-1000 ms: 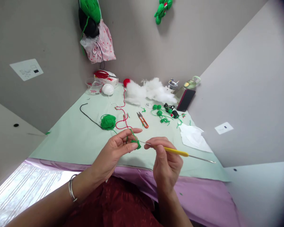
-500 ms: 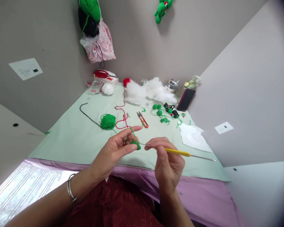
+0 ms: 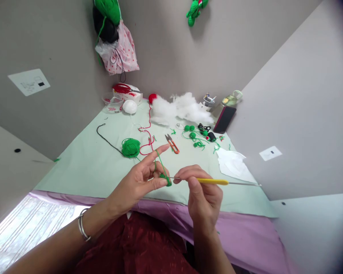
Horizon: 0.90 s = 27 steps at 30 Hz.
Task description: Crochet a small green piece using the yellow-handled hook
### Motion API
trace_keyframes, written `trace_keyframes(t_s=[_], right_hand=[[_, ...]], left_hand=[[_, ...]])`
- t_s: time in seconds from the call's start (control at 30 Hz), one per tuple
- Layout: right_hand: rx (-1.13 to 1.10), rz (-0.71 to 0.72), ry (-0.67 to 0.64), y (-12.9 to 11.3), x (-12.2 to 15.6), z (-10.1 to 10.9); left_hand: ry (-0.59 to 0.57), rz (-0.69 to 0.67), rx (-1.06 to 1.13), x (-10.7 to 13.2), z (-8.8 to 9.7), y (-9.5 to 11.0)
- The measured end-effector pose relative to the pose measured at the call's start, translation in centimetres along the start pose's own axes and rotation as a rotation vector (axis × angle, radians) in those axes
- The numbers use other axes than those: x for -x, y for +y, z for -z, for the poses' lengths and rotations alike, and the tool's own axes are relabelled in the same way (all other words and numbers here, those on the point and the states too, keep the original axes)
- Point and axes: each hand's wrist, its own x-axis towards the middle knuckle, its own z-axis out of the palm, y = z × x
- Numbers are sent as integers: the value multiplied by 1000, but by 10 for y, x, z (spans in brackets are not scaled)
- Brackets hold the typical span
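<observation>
My left hand [image 3: 144,178] pinches a small piece of green crochet [image 3: 167,180] between thumb and fingers. A green strand runs over its raised index finger. In my right hand [image 3: 204,194] is a crochet hook [image 3: 213,181] with a yellow handle, held level, its thin metal tip reaching the crochet piece. Whether the tip sits inside a stitch is too small to tell. Beyond my left hand lies a ball of green yarn [image 3: 130,147], its strand leading toward that hand. Orange-handled thread snips [image 3: 173,146] rest on the table just past my fingertips.
White stuffing [image 3: 183,109] is heaped at the back. Several small green crocheted balls [image 3: 192,135] lie right of centre, near a propped phone [image 3: 225,119]. A white yarn ball [image 3: 130,107] and a box with red scissors [image 3: 125,89] stand back left. White paper [image 3: 234,163] lies at right.
My left index finger has risen and the crochet piece has dropped slightly, stretching the strand between them. The hook has turned nearer to level, its far end higher.
</observation>
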Motion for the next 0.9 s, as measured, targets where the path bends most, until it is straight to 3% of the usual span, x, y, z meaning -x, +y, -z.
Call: trace_keyframes(t_s=[0.13,0.33,0.57,0.9], right_hand=[[-10,-7,61,2,1,-4],[151,149,124,4,2,-8],[0,20,130,2,3,-3],[74,14,107,0,3,-4]], left_hand=[[48,32,26,-1,-2,-1],[126,38,46,-1,-9,-2],[138,-20,44,-3,-9,0],[166,-31,52,-4,-9,1]])
